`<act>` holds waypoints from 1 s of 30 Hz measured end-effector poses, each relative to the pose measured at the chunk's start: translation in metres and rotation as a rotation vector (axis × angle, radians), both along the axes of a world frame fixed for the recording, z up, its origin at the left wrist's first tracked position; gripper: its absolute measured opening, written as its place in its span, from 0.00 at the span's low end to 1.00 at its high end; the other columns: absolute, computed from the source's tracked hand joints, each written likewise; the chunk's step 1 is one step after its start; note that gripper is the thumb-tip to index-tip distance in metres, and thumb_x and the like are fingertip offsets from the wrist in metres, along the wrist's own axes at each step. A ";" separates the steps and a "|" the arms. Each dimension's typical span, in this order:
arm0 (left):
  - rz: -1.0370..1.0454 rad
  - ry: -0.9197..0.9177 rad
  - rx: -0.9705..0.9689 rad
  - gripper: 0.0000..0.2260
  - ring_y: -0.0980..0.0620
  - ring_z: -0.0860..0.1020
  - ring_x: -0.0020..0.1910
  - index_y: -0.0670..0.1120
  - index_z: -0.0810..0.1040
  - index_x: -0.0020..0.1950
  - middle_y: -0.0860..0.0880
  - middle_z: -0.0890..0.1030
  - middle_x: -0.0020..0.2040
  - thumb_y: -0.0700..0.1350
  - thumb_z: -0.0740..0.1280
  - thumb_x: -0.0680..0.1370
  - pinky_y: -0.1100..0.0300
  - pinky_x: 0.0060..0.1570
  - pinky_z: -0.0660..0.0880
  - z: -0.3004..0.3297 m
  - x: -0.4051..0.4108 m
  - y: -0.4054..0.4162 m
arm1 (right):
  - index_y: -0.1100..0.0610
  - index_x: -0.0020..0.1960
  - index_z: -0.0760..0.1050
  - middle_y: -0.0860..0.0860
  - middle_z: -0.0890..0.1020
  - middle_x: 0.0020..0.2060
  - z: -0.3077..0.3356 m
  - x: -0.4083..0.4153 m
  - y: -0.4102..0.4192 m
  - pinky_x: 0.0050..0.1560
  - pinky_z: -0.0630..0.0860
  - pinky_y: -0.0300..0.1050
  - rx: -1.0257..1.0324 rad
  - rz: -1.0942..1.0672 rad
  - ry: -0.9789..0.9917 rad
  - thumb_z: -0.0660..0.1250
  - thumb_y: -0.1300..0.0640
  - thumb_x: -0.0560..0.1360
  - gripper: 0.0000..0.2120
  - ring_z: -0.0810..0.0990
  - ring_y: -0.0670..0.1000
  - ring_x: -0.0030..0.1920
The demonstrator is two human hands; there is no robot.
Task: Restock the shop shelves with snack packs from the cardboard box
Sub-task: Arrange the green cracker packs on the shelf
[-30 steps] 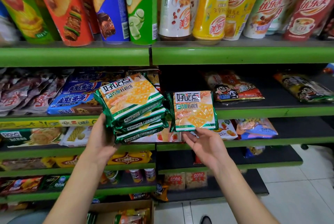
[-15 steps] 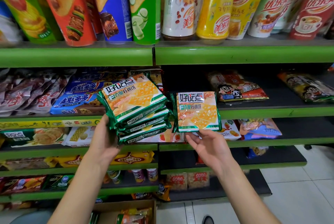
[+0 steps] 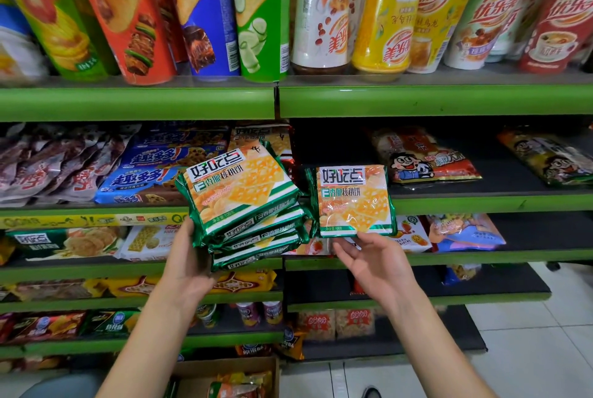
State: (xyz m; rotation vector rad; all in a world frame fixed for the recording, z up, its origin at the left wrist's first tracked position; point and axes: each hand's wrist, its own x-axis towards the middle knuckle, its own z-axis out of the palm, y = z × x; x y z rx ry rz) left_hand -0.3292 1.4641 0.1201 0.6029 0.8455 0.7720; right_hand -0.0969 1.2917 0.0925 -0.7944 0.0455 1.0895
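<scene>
1. Left hand [image 3: 189,264] grips a stack [image 3: 247,208] of green-and-orange cracker packs from below; its fingers are curled under the stack's near-left corner, with the thumb on the left edge. The stack is tilted and held in the air in front of the second shelf [image 3: 481,202].
2. Right hand [image 3: 373,261] holds a single pack [image 3: 353,200] of the same kind by its lower edge. The thumb lies on the pack's front and the fingers [image 3: 345,248] curl loosely beneath it. The pack stands nearly upright, face toward the camera, just right of the stack, at the front lip of the second shelf; I cannot tell whether it rests on the lip.
3. Behind the single pack the shelf floor is dark, with red cartoon bags [image 3: 426,160] lying further right.
4. Blue cookie packs [image 3: 150,173] lie on the same shelf, left of the stack.
5. Top shelf [image 3: 205,102] carries chip tubes [image 3: 205,12] at left and drink cups [image 3: 385,12] at right.
6. Box [image 3: 224,368] of cardboard sits on the floor at the bottom edge, between the forearms, with packs inside.
</scene>
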 end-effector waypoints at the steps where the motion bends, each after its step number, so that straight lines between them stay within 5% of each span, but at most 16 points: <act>1: -0.002 -0.015 -0.014 0.17 0.41 0.77 0.66 0.52 0.81 0.64 0.45 0.83 0.61 0.59 0.62 0.82 0.41 0.68 0.70 -0.001 -0.001 0.000 | 0.61 0.43 0.72 0.61 0.81 0.45 0.000 0.000 0.000 0.47 0.83 0.53 0.003 0.006 0.000 0.66 0.67 0.71 0.04 0.84 0.61 0.47; 3: -0.007 -0.046 -0.051 0.20 0.41 0.75 0.68 0.51 0.78 0.69 0.44 0.81 0.65 0.59 0.62 0.82 0.40 0.70 0.69 -0.003 -0.002 0.001 | 0.61 0.43 0.72 0.61 0.81 0.45 -0.001 0.001 0.000 0.47 0.83 0.53 0.004 0.011 -0.003 0.66 0.67 0.70 0.04 0.84 0.61 0.47; 5: 0.001 -0.067 -0.090 0.21 0.40 0.78 0.66 0.50 0.78 0.70 0.43 0.81 0.65 0.58 0.62 0.82 0.42 0.62 0.75 -0.006 -0.002 0.002 | 0.61 0.42 0.72 0.61 0.82 0.44 -0.001 0.001 -0.001 0.46 0.83 0.53 0.007 0.012 -0.007 0.67 0.67 0.70 0.04 0.85 0.61 0.46; 10: -0.026 -0.115 -0.107 0.17 0.40 0.86 0.50 0.47 0.88 0.53 0.41 0.86 0.55 0.55 0.63 0.82 0.45 0.38 0.84 -0.005 0.002 0.004 | 0.62 0.36 0.73 0.61 0.84 0.40 -0.002 0.001 -0.002 0.44 0.84 0.54 0.015 0.013 -0.003 0.67 0.66 0.69 0.05 0.86 0.61 0.44; 16: -0.034 -0.094 -0.082 0.18 0.41 0.82 0.60 0.49 0.80 0.67 0.43 0.84 0.61 0.56 0.62 0.83 0.46 0.51 0.81 -0.005 0.000 0.003 | 0.61 0.39 0.72 0.61 0.84 0.39 -0.004 0.000 -0.002 0.43 0.84 0.53 0.017 0.006 0.003 0.68 0.66 0.68 0.05 0.87 0.61 0.43; 20: -0.025 -0.132 -0.093 0.15 0.42 0.87 0.47 0.47 0.85 0.56 0.42 0.87 0.53 0.54 0.62 0.83 0.48 0.35 0.84 -0.002 0.003 0.003 | 0.62 0.39 0.73 0.60 0.84 0.38 -0.005 0.001 -0.001 0.44 0.84 0.54 0.016 0.002 -0.001 0.68 0.66 0.68 0.04 0.87 0.61 0.44; 23: -0.027 -0.158 -0.100 0.20 0.42 0.87 0.44 0.46 0.89 0.44 0.42 0.87 0.49 0.53 0.61 0.83 0.49 0.32 0.83 -0.003 0.004 0.003 | 0.63 0.38 0.76 0.60 0.84 0.39 -0.006 0.001 -0.001 0.46 0.83 0.55 0.022 0.012 -0.008 0.68 0.66 0.68 0.02 0.87 0.62 0.44; 30: -0.024 -0.119 -0.086 0.15 0.43 0.85 0.51 0.48 0.82 0.59 0.43 0.87 0.51 0.55 0.61 0.84 0.50 0.39 0.84 -0.007 0.001 0.004 | 0.62 0.40 0.74 0.60 0.85 0.39 -0.009 0.003 -0.001 0.45 0.84 0.55 0.028 0.010 -0.012 0.69 0.66 0.67 0.04 0.87 0.62 0.45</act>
